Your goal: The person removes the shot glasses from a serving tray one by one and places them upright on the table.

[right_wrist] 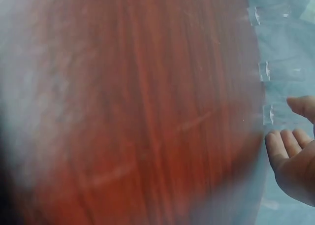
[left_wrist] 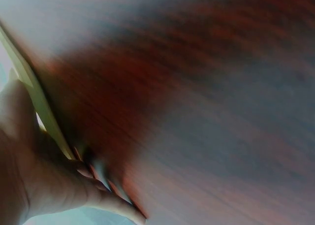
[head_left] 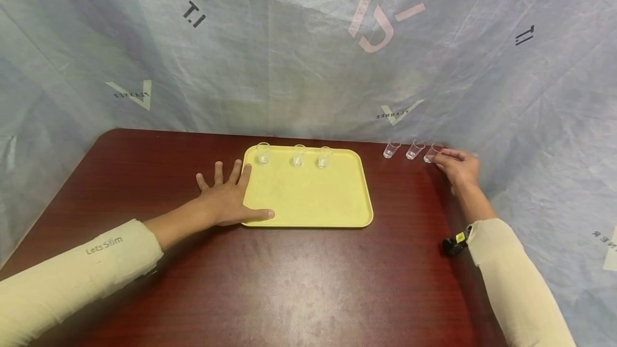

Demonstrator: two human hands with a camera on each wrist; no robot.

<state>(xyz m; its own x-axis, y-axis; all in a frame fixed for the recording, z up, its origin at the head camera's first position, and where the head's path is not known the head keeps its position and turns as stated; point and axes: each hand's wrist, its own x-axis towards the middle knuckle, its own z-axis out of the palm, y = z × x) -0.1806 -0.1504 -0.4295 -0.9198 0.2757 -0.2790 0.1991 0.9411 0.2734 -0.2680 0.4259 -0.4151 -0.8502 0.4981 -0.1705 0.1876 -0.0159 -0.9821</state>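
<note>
My left hand (head_left: 224,200) is spread wide at the left side of a yellow tray (head_left: 308,197), thumb over its front left corner. In the left wrist view, the hand (left_wrist: 44,176) lies along the tray's rim (left_wrist: 42,102). At the far right, my right hand (head_left: 460,169) pinches a clear shot glass (head_left: 430,155) between thumb and fingers. That glass (right_wrist: 267,114) stands upright on the table, last in a row with two other shot glasses (head_left: 413,150) (head_left: 391,150). Three more shot glasses (head_left: 263,154) (head_left: 299,156) (head_left: 324,158) stand along the tray's back edge.
A dark red wooden table (head_left: 299,288) carries everything. Grey printed sheeting (head_left: 270,68) hangs close behind the table's back edge and along both sides. A black wrist device (head_left: 455,242) sits at the right sleeve's cuff.
</note>
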